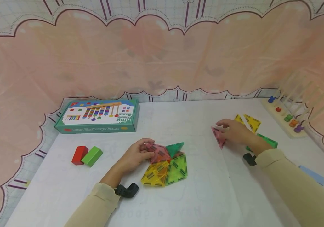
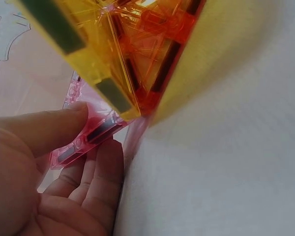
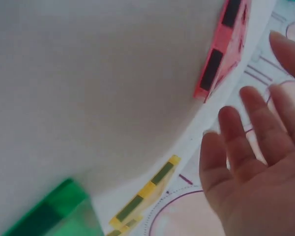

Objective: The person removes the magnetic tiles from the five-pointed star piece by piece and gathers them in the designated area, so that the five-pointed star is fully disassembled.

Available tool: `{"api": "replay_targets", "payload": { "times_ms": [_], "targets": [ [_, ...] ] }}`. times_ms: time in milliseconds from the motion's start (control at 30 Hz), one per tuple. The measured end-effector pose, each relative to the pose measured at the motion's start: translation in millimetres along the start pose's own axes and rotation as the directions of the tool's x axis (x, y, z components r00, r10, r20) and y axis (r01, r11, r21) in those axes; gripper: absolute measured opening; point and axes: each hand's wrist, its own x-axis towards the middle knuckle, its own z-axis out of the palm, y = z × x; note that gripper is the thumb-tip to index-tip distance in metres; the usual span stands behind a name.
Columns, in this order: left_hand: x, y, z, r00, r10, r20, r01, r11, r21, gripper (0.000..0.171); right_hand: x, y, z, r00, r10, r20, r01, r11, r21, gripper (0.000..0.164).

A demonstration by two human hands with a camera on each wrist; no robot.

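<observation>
green game box (image 1: 96, 115), red block (image 1: 79, 155) beside green block (image 1: 92, 156), pegged board (image 1: 282, 119) at right, patterned peach cloth (image 1: 162, 63) behind

Tile cluster (image 1: 163, 168) — right of blocks (image 1: 90, 156)

The green box (image 1: 97, 116) reads "Ring Challenge Game" on its front and, upside down, on its top. Faint bench (image 1: 207, 189) lettering seems to start "Have a goo"; the rest is unclear.

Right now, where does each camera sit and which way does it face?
Head: on the head, facing forward and down over the table; left hand, right hand and sleeves show.
Left wrist: on that wrist, facing the pink tile its hand pinches; fingers show.
Right wrist: on that wrist, facing the pink triangle; fingers show.
Head and right wrist share that triangle and the yellow triangles.
</observation>
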Motion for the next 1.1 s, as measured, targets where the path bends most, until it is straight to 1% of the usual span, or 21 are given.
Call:
{"api": "replay_targets", "payload": {
  "times_ms": [100, 200, 300, 367, 500, 633, 933, 1100],
  "targets": [
    [0.0, -0.8, -0.5, 1.000, -0.004, -0.005, 0.004, 1.000, -0.007, 0.045, -5.7, -0.3, 4.3, 1.000, 0.008, -0.008, -0.008, 0.997, -0.073, 0.060],
    [-0.1, -1.5, -1.1, 1.000, -0.009, -0.012, 0.008, 1.000, -0.012, 0.045, -11.0, -0.9, 10.1, 0.999, -0.031, 0.005, 0.032, 0.989, -0.148, 0.070],
    [-0.3, -2.1, -1.5, 1.000, -0.010, -0.014, 0.010, 1.000, -0.014, 0.045, -13.9, -0.8, 13.4, 0.997, -0.083, 0.010, 0.083, 0.978, -0.191, 0.069],
    [-0.5, -2.4, -1.7, 1.000, -0.008, -0.012, 0.007, 1.000, -0.016, 0.045, -12.1, 0.6, 12.9, 0.996, -0.093, -0.008, 0.089, 0.975, -0.203, 0.067],
    [-0.6, -2.3, -2.0, 1.000, -0.003, -0.005, 0.003, 1.000, -0.016, 0.046, -0.6, 6.0, 7.2, 0.996, -0.079, -0.029, 0.072, 0.976, -0.206, 0.063],
    [-0.9, -0.9, -1.8, 1.000, 0.003, 0.007, -0.003, 1.000, -0.021, 0.046, 11.9, 7.6, -0.3, 0.997, -0.072, -0.032, 0.064, 0.976, -0.206, 0.059],
    [-1.2, -0.5, -1.4, 1.000, -0.003, 0.020, 0.004, 1.000, -0.023, 0.046, 35.6, 3.5, -12.6, 0.999, 0.020, -0.025, -0.024, 0.985, -0.174, 0.063],
    [-0.8, -0.7, -1.7, 1.000, -0.004, 0.024, 0.004, 1.000, -0.016, 0.046, 44.2, 3.1, -17.3, 0.999, 0.032, -0.041, -0.040, 0.976, -0.212, 0.056]
  ]
}}
